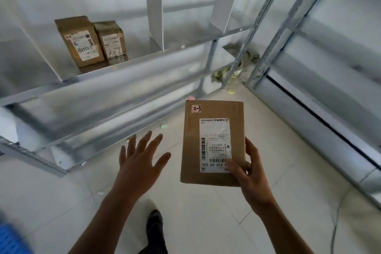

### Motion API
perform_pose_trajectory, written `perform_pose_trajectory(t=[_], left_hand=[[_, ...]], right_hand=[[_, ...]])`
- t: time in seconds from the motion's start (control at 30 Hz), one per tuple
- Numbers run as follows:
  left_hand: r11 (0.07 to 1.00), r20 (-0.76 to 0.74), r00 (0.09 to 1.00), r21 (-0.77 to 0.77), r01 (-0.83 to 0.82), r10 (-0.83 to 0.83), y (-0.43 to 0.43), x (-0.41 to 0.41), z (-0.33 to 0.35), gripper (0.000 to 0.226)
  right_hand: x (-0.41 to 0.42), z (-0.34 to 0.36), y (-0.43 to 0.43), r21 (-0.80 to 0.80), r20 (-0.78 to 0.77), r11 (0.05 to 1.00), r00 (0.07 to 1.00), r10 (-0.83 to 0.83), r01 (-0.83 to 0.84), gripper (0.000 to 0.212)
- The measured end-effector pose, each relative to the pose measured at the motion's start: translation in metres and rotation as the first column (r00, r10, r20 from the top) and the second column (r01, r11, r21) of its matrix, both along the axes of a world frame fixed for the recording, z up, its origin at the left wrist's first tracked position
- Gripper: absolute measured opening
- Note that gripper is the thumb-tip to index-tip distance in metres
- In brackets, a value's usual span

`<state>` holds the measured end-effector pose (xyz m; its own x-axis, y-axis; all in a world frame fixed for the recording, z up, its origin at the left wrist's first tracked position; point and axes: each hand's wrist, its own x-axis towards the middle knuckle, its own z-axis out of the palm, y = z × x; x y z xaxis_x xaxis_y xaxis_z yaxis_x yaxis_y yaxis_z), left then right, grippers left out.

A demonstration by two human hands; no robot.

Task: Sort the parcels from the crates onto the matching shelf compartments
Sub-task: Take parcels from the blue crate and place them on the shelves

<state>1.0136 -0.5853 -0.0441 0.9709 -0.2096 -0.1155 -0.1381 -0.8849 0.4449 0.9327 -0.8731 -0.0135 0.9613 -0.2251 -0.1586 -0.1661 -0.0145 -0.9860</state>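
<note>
- The right hand (251, 173) grips the brown parcel (206, 144) by its lower right corner. The thumb presses on the white shipping label (215, 144) and the fingers curl round the right edge.
- The left hand (140, 161) is spread flat and holds nothing. It hangs just left of the parcel without touching it.
- The parcel is in the air over the tiled floor (206, 222), not yet on any shelf. A handwritten tag (196, 108) at its far corner reads 2-3.
- The metal shelf (132, 80) lies ahead of and above the left hand. Two parcels (79, 41) stand upright on it, well beyond that hand's fingertips.
- Slip risk: one hand holds one corner, so the long free end could swing down or twist out during the reach. Bringing the left hand under it would likely steady it.
- Sorting risk: the small markers on the shelf edge are too blurred to read. The parcel could land in a bay that does not match 2-3.
- Footing risk: paper scraps (164, 126) lie on the floor beyond the hands, and a blue crate (10, 237) sits low to the left of the left arm. A step taken while reading the tag could catch either.
</note>
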Motion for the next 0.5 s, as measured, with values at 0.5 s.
perform_pose_trajectory(t=[0.5], left_hand=[[0.984,0.006,0.990,0.108,0.139,-0.141,-0.078,0.209,0.015,0.089]], right_hand=[[0.181,0.006,-0.065,0.055,0.030,0.995,0.995,-0.091,0.089,0.082]])
